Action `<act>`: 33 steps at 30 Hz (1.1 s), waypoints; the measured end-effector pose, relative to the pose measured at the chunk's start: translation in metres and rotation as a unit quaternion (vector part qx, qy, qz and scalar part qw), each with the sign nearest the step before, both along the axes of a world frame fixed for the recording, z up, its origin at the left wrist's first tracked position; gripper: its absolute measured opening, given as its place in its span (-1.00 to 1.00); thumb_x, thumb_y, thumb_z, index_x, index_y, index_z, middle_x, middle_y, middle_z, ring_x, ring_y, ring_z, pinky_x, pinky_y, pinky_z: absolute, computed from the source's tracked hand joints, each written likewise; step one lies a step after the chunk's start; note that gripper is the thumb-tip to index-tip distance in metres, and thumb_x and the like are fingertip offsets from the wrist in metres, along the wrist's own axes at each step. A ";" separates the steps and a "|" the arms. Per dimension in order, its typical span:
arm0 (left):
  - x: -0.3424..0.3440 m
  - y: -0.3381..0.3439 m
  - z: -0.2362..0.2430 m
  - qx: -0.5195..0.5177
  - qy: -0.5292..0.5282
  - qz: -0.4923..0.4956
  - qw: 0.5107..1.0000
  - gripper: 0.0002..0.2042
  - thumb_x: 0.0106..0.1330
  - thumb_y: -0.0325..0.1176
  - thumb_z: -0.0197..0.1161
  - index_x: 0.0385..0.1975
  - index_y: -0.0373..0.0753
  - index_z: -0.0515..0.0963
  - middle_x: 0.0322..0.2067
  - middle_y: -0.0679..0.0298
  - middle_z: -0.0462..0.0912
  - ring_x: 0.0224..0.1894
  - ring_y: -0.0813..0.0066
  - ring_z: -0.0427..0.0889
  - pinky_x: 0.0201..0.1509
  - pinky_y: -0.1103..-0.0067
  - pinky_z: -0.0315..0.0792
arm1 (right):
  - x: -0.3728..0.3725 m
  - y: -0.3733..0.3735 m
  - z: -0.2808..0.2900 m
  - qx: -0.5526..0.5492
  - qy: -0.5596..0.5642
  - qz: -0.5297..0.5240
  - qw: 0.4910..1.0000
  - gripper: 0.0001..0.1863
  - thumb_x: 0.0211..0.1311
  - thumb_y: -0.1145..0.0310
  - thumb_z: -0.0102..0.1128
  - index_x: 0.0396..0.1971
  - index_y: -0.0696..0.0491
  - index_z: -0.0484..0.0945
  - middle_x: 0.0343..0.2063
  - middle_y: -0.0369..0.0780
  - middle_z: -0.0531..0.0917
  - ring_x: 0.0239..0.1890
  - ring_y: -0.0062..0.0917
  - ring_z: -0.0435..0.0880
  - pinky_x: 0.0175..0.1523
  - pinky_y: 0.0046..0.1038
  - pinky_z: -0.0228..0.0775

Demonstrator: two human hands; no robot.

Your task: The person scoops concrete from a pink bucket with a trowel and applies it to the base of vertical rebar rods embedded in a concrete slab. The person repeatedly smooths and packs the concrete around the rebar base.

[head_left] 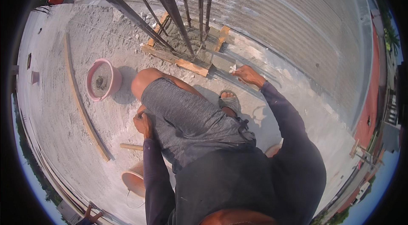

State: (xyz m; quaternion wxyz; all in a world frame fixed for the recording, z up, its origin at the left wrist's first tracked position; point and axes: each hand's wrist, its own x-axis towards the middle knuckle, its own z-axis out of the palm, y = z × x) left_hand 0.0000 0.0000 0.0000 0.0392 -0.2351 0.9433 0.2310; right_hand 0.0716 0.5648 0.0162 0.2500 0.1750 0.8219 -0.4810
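Note:
My right hand [250, 75] is closed around what looks like a trowel [221, 60], its flat grey blade pointing at the wooden form. Pale material shows where the tool meets my fingers. The form, made of wooden boards [191, 66], surrounds wet grey concrete [180, 38] at the foot of several upright steel bars [172, 8]. My left hand [143, 125] rests beside my bent leg with its fingers curled in; whether anything is inside them is hidden.
On the left stands a pink bucket [115, 82] with grey mix inside, near a long wooden strip [78, 97]. A tipped bucket [135, 182] and a short wooden stick [131, 147] lie by my left forearm. Ribbed metal sheeting [293, 16] spans the far right.

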 end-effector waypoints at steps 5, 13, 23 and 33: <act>-0.005 0.009 0.011 -0.016 -0.020 -0.006 1.000 -0.63 0.17 -0.20 0.21 -0.12 -0.30 0.67 -0.05 -0.02 0.63 0.04 -0.01 0.61 0.16 0.22 0.42 | 0.006 -0.023 0.018 0.127 0.032 -0.038 0.991 -0.48 0.38 -0.06 0.15 -0.34 0.17 0.71 -0.52 -0.07 0.66 -0.32 -0.31 0.71 -0.22 -0.22 0.48; -0.006 0.021 0.021 0.004 -0.029 -0.014 0.999 -0.63 0.23 -0.16 0.23 -0.11 -0.31 0.67 -0.05 -0.01 0.63 0.05 0.01 0.61 0.16 0.23 0.42 | -0.023 -0.140 -0.017 0.246 0.166 -0.239 0.925 -0.52 0.33 0.04 0.21 -0.28 0.26 0.69 -0.20 0.18 0.68 -0.02 0.06 0.65 -0.04 -0.08 0.52; 0.001 0.002 0.008 0.067 0.020 -0.004 0.998 -0.65 0.25 -0.18 0.21 -0.10 -0.30 0.66 -0.06 -0.02 0.64 0.05 0.01 0.61 0.16 0.25 0.42 | -0.110 -0.154 -0.015 0.037 0.139 -0.405 0.903 -0.69 0.19 0.26 0.32 -0.47 0.25 0.62 -0.42 0.07 0.70 -0.28 -0.08 0.73 -0.19 -0.20 0.50; 0.004 -0.009 0.002 0.067 0.045 0.002 0.997 -0.65 0.24 -0.22 0.19 -0.10 -0.33 0.64 -0.07 -0.05 0.64 0.04 -0.02 0.60 0.16 0.24 0.41 | -0.114 -0.157 -0.002 0.008 0.075 -0.506 0.859 -0.74 0.15 0.34 0.37 -0.51 0.26 0.59 -0.51 0.02 0.68 -0.36 -0.23 0.72 -0.25 -0.20 0.43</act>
